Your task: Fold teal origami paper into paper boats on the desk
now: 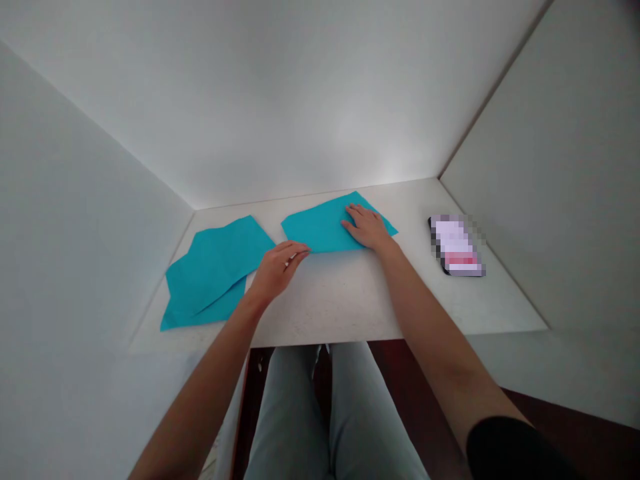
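Observation:
Two folded sheets of turquoise paper lie on a white speckled tabletop (330,300). The larger sheet (213,270) sits at the left, with uneven, overlapping flaps. The other sheet (320,227) lies at the far middle. My right hand (369,228) rests flat on that sheet's right part, fingers spread. My left hand (279,270) is curled at the sheet's near edge, its fingertips touching or just pinching the paper. It is apart from the larger sheet.
A phone (455,245) with a pixelated screen lies to the right of the sheets. Smooth white walls (280,100) rise behind and beside the tabletop. My legs in pale trousers (320,413) show below its near edge.

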The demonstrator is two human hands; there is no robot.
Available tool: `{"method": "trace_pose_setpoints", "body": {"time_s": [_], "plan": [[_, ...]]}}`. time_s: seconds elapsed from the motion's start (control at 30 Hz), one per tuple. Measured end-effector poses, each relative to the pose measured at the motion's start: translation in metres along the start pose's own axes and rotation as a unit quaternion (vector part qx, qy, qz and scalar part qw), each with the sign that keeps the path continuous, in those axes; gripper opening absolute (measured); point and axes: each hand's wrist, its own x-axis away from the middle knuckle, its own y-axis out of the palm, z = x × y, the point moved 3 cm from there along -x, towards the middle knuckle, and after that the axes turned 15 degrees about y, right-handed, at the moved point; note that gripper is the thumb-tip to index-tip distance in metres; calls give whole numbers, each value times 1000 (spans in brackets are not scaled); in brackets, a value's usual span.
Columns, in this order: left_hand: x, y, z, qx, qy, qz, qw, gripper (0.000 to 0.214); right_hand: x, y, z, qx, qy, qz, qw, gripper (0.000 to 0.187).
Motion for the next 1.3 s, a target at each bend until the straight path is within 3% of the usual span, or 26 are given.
{"method": "trace_pose_setpoints", "body": {"time_s": [0.17, 0.3, 0.37, 0.5, 0.6, 0.7, 0.83, 1.0, 1.13, 1.3], "plan": [[-7, -35, 20, -6, -36, 40, 999, 30, 4, -6, 1, -14, 0, 41, 999, 62], [-3, -53, 9, -2, -108, 118, 987, 27, 7, -9, -2, -37, -21, 40, 998, 61], [2, -46, -4, 23, -198, 155, 968, 30, 9, -9, -4, -29, -31, 20, 999, 62], [8, -13, -18, 138, -371, 178, 901, 50, 10, -9, -6, -7, -43, 1, 999, 62], [5, -1, -16, 198, -409, 221, 863, 51, 10, -9, -6, -4, -44, 0, 999, 61], [0, 4, -12, 240, -420, 222, 847, 56, 10, -9, -6, -6, -37, 1, 999, 62], [-8, 12, -10, 193, -432, 169, 865, 70, 12, -9, -9, -6, -34, -1, 999, 62], [-18, 21, -12, 109, -387, 44, 915, 8, 12, -9, -9, -6, -28, -1, 1000, 63], [-13, 3, -18, 96, -360, 60, 926, 4, 11, -8, -8, -8, -27, 0, 1000, 66], [7, -33, -23, 104, -337, 61, 934, 19, 7, -1, -12, -12, -63, 3, 998, 65]]}}
